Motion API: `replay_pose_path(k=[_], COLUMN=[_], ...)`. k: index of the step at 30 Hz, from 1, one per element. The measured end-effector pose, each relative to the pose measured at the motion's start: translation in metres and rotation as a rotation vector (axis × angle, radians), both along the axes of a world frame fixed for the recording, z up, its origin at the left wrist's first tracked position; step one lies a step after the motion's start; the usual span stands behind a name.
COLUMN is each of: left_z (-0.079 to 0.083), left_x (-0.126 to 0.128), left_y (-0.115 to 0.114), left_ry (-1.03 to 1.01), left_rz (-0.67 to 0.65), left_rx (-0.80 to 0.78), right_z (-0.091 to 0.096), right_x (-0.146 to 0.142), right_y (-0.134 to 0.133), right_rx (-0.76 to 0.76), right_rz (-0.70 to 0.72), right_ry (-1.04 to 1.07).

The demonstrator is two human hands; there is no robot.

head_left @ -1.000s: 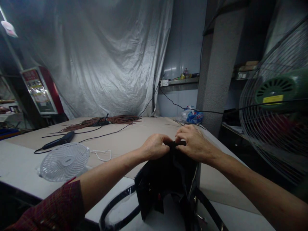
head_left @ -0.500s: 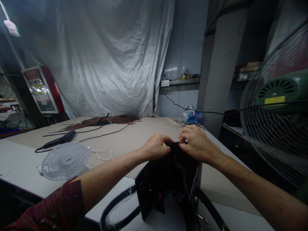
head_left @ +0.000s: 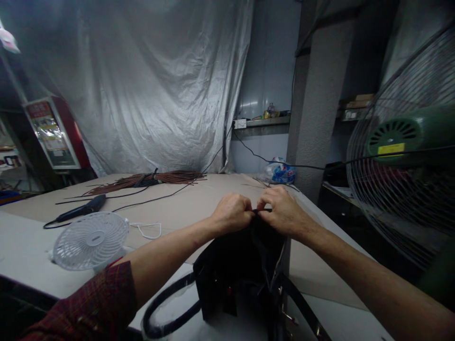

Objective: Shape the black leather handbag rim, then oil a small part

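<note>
A black handbag (head_left: 234, 270) stands on the table's near edge, its black handle (head_left: 167, 303) looping down to the left. My left hand (head_left: 232, 214) is closed in a fist on the bag's top edge. My right hand (head_left: 280, 212) pinches the same edge right beside it, fingertips touching the left hand's. What sits between the fingers is dark and hard to make out.
A small white fan (head_left: 90, 240) lies on the table (head_left: 199, 201) at the left, with a white cord (head_left: 147, 230) beside it. Farther back are a dark tool (head_left: 80, 209) on a cable and a bundle of brown strips (head_left: 149, 178). A large green floor fan (head_left: 401, 151) stands close on the right.
My two hands have drawn together on the bag's top edge; the right hand slid left until its fingers met the left hand. The view shifted slightly right.
</note>
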State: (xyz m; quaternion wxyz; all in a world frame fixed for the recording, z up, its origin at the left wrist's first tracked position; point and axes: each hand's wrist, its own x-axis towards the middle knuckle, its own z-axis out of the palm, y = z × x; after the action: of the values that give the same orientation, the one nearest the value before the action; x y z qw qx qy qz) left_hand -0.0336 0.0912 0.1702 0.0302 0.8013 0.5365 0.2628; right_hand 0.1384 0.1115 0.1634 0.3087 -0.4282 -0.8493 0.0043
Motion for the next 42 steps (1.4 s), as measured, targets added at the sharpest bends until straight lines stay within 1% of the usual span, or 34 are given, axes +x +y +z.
replay_pose_path(k=[2, 4, 6, 8, 10, 12, 13, 14, 16, 17, 19, 21, 22, 23, 24, 26, 29, 32, 34, 38, 42], left_z=[0.005, 0.008, 0.008, 0.003, -0.003, -0.007, -0.009, -0.009, -0.007, -0.005, 0.0, 0.007, 0.011, 0.014, 0.017, 0.021, 0.022, 0.02, 0.019, 0.019, 0.021], left_x=[-0.005, -0.017, -0.031, -0.045, -0.054, -0.059, -0.059, -0.059, -0.055, -0.053, -0.047, -0.041, -0.038, -0.036, -0.034, -0.034, -0.039, -0.047, -0.051, -0.054, -0.055], left_y=[-0.005, -0.008, -0.01, -0.01, -0.009, -0.006, -0.005, -0.004, -0.005, -0.006, -0.008, -0.01, -0.009, -0.008, -0.006, 0.001, 0.016, 0.029, 0.034, 0.034, 0.029], left_ry=[-0.057, -0.163, -0.261, -0.297, -0.269, -0.207, -0.165, -0.122, -0.048, -0.004, 0.136, 0.317, 0.394, 0.449, 0.483, 0.497, 0.47, 0.448, 0.398, 0.271, 0.23], left_rz=[0.066, 0.146, 0.223, 0.303, 0.395, 0.464, 0.473, 0.467, 0.388, 0.311, 0.084, -0.16, -0.254, -0.32, -0.358, -0.386, -0.446, -0.512, -0.522, -0.447, -0.359], left_rx=[-0.022, -0.006, 0.05, 0.087, 0.057, -0.009, -0.034, -0.047, -0.017, 0.029, 0.132, 0.171, 0.146, 0.104, 0.064, 0.016, 0.001, -0.019, -0.055, -0.127, -0.087], right_z=[0.0, -0.002, -0.007, -0.014, -0.022, -0.03, -0.034, -0.039, -0.048, -0.052, -0.059, -0.062, -0.062, -0.061, -0.059, -0.054, -0.049, -0.049, -0.051, -0.049, -0.043], right_x=[0.006, 0.015, 0.024, 0.031, 0.034, 0.034, 0.034, 0.034, 0.034, 0.035, 0.036, 0.037, 0.038, 0.039, 0.04, 0.04, 0.037, 0.032, 0.029, 0.031, 0.038], right_y=[-0.003, -0.008, -0.014, -0.023, -0.034, -0.047, -0.053, -0.058, -0.064, -0.066, -0.066, -0.064, -0.064, -0.064, -0.064, -0.065, -0.064, -0.061, -0.06, -0.055, -0.04], right_rx=[-0.02, -0.014, -0.017, -0.098, -0.241, -0.374, -0.412, -0.418, -0.368, -0.341, -0.353, -0.469, -0.536, -0.586, -0.62, -0.652, -0.636, -0.605, -0.611, -0.679, -0.671], right_rz=[0.005, 0.02, 0.037, 0.022, 0.01, 0.023, 0.034, 0.036, 0.012, -0.007, -0.04, -0.052, -0.053, -0.053, -0.051, -0.047, -0.018, 0.009, 0.006, 0.007, 0.046], right_ry=[0.098, 0.222, 0.325, 0.402, 0.45, 0.477, 0.475, 0.462, 0.421, 0.408, 0.426, 0.476, 0.498, 0.512, 0.517, 0.522, 0.525, 0.537, 0.544, 0.511, 0.436])
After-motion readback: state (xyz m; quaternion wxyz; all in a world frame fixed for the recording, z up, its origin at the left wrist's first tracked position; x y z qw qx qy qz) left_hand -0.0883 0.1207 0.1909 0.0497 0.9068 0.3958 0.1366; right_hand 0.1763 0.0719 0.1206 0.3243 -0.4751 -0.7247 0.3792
